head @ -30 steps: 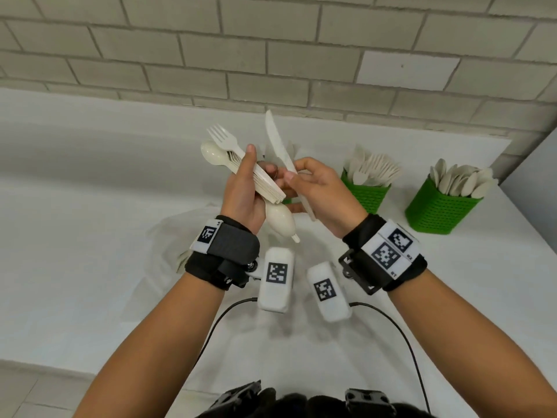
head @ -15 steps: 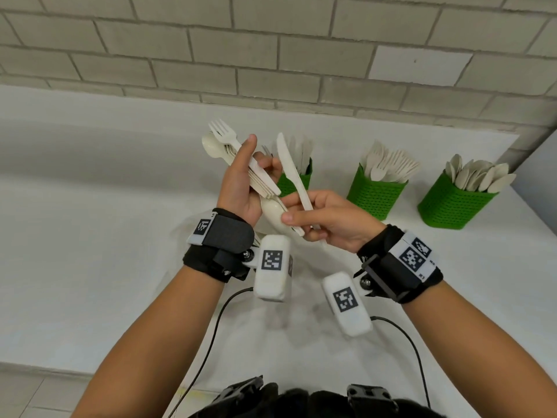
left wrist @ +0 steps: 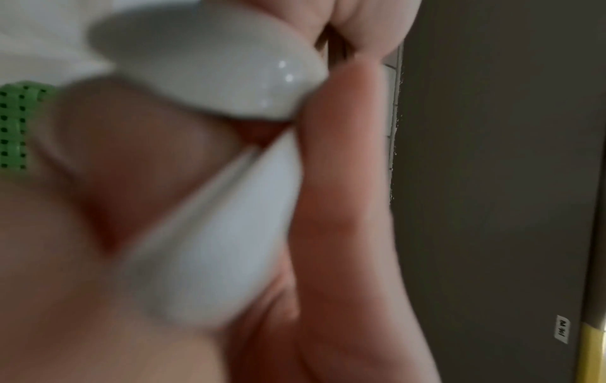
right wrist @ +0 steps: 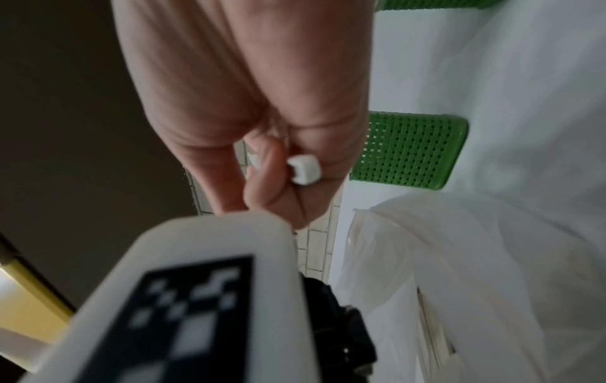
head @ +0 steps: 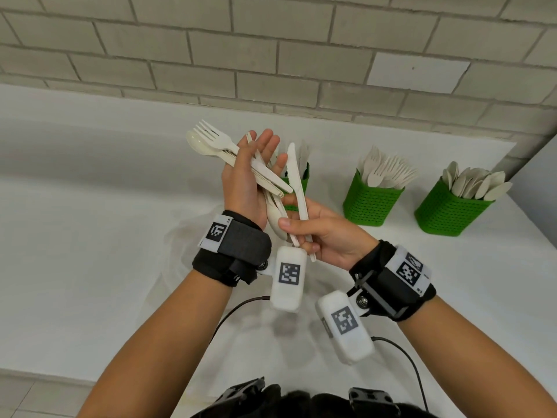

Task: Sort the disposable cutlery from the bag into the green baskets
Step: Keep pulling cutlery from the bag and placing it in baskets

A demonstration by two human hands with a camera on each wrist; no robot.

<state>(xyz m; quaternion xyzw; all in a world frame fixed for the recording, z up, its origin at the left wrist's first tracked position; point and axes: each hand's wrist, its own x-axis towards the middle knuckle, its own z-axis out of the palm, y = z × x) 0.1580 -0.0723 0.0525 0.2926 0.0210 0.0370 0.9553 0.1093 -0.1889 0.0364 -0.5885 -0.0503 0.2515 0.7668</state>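
My left hand (head: 244,182) is raised over the table with a bundle of white cutlery (head: 259,173) lying across it: a fork (head: 211,137), a spoon and several handles. Its fingers (head: 266,140) point straight up, and in the left wrist view the handles (left wrist: 229,220) sit between thumb and finger. My right hand (head: 304,233) pinches a white knife (head: 294,173), blade up, along with a second thin handle. The knife's butt end (right wrist: 305,168) pokes out of that grip. Three green baskets stand behind: knives (head: 303,181), partly hidden, forks (head: 370,203) and spoons (head: 449,212).
A crumpled clear plastic bag (head: 187,236) lies on the white table (head: 75,236) under my hands and shows in the right wrist view as the bag (right wrist: 459,285). A brick wall (head: 271,55) runs behind the baskets. The table's front edge is near my body.
My left fingers have straightened from a curled grip on the bundle. My right hand has drawn the knife down and away from the bundle and now also holds a second handle.
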